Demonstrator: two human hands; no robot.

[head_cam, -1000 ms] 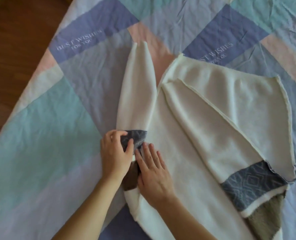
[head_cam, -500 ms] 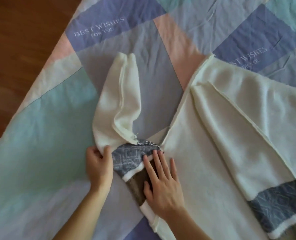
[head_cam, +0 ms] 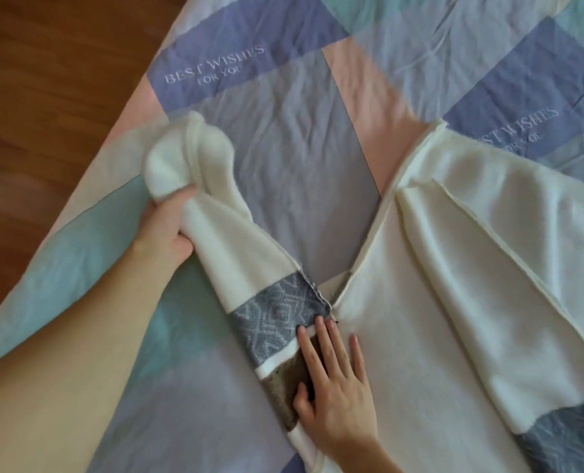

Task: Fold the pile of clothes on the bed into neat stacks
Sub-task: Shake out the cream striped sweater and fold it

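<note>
Left grip (head_cam: 162, 233) mid-sleeve (head_cam: 236, 254), cuff beyond.

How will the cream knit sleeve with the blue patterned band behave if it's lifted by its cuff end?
Probably floppy: the cream knit sleeve bunches and droops where the left hand grips it. Likely light, since one hand lifts it. It may drag the sweater body, so the right hand pressing flat looks needed.

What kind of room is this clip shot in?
Most likely a bedroom at home: a patchwork bedspread printed "Best wishes for you" covers a bed, a wooden floor runs beside it, and a cream sweater lies spread out for folding.
</note>
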